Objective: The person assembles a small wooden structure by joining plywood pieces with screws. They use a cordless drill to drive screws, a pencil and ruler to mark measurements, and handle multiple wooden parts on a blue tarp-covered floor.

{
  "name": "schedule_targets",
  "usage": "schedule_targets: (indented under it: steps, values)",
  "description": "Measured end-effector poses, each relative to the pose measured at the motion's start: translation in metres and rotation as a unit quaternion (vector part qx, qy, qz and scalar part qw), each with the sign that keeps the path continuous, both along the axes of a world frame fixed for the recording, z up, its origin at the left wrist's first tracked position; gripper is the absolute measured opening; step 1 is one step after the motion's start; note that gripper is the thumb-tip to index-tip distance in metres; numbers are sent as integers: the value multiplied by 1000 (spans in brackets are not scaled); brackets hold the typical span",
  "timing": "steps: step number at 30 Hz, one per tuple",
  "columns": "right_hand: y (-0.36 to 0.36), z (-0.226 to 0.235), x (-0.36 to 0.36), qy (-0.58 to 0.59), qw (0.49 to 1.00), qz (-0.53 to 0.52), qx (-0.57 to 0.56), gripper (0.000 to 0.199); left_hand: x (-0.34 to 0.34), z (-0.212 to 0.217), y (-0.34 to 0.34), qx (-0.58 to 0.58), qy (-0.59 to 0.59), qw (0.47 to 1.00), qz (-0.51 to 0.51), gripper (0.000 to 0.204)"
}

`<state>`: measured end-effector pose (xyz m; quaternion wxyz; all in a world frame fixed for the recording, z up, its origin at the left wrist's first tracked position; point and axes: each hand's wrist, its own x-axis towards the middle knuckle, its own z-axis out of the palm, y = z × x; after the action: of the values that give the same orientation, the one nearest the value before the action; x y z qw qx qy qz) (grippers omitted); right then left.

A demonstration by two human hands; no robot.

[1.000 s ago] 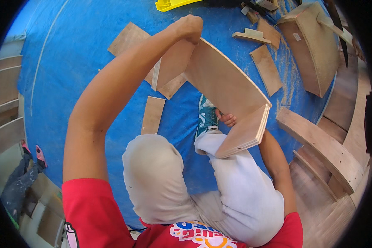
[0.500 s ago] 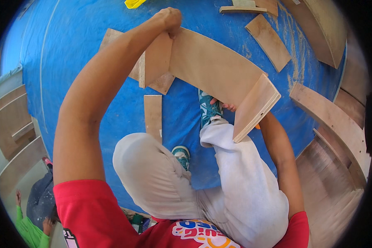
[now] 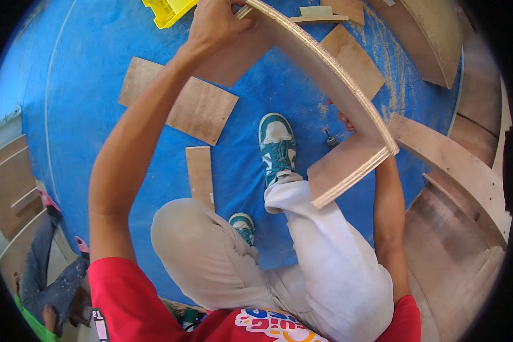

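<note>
Left hand: my left hand [image 3: 214,25] is up at the top of the view, fingers [image 3: 233,7] curled tight round the far end of the plywood assembly [image 3: 325,74]
Right hand: my right hand [image 3: 343,118] is mostly hidden behind the long board; I see only a few fingertips under its edge, so I cannot tell how far they are closed, only that they are against the wood
Plywood assembly: a long curved plywood board seen edge-on, running from my left hand down to the right, with a short plywood end panel [image 3: 347,168] joined at its lower end; it is held in the air above my legs and the tarp
Floor cover: a blue tarp [image 3: 85,68] lies under everything, dusted with sawdust near the upper right
Container: a yellow plastic crate [image 3: 168,10] sits at the top edge, cut off by the frame; I cannot tell what is in it
Loose pieces: a flat plywood sheet [image 3: 179,100] lies on the tarp under my left forearm, a narrow plywood strip [image 3: 200,174] just beside my knee, and another plywood offcut [image 3: 353,60] behind the long board
Small item: a small dark screw-like piece [image 3: 329,138] lies on the tarp near my right fingertips
Feet: a teal and white sneaker [image 3: 277,145] is planted on the tarp between the strip and the end panel
Surroundings: curved wooden frames [image 3: 456,165] lie at the right
</note>
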<state>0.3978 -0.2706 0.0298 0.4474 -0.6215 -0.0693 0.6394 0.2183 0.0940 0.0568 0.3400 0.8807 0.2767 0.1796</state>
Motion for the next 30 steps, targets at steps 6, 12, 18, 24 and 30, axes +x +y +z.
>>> schedule_targets:
  steps: [6,12,18,24,30]
  values:
    - [27,16,15,-430,901,8,-56,53,-2,-55,-29,-213,-225,930,200,14]
    - [34,-13,-4,-507,861,31,-15,50,-30,-104,-44,-350,-362,841,196,5]
    - [53,-13,13,-528,848,51,10,50,-37,-111,-42,-299,-398,842,206,6]
    - [65,-13,15,-550,830,99,3,45,-45,-121,-49,-298,-347,861,222,18]
    - [63,-18,16,-582,807,101,17,49,-57,-128,-43,-211,-347,890,209,15]
